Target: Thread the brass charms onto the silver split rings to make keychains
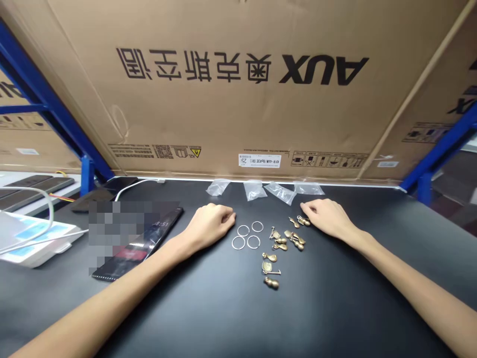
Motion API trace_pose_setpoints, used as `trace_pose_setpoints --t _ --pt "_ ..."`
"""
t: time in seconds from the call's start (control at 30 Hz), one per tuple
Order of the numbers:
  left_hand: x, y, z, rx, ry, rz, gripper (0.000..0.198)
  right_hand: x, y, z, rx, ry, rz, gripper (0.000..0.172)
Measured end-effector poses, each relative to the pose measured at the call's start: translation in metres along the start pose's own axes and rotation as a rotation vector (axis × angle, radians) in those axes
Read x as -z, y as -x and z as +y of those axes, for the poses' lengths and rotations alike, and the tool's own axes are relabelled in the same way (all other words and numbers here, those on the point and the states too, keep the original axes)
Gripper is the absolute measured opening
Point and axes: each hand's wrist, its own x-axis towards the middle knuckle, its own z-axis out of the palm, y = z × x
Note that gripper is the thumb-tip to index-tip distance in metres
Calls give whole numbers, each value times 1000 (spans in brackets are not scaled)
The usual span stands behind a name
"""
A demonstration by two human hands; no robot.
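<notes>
My left hand point(213, 223) rests on the black tabletop in a loose fist, with nothing showing between its fingers. Just right of it lie several silver split rings point(243, 230), grouped together. My right hand point(325, 214) lies on its side with the fingers curled in, and no object shows in it. Close to its fingertips are a small brass charm point(294, 222) and a gourd-shaped charm point(303, 221). More brass charms lie in a cluster point(297, 240) between the hands. Nearer to me, a short column holds a charm point(270, 257), a flat piece with a bar point(267, 267) and a gourd charm point(272, 283).
Several clear plastic bags point(255, 190) lie along the back edge, before a large cardboard box point(238, 114). A phone point(130, 254) lies beside my left forearm. A white box point(37, 243) with cables is at far left. Blue metal posts point(88, 174) flank the table.
</notes>
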Motion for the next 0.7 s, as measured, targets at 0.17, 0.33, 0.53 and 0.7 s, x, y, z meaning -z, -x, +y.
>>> trace_pose_setpoints --t 0.17,0.33,0.53,0.7 --pt "1 0 2 1 22 -2 39 1 1 0 5 -8 -3 49" --pt "9 4 11 -60 111 -74 29 2 1 0 23 -24 -11 49" --pt "18 6 15 -255 124 -172 25 16 2 5 111 -88 -62 41" --pt "14 6 10 -254 -16 -178 24 30 8 1 237 -150 -103 29"
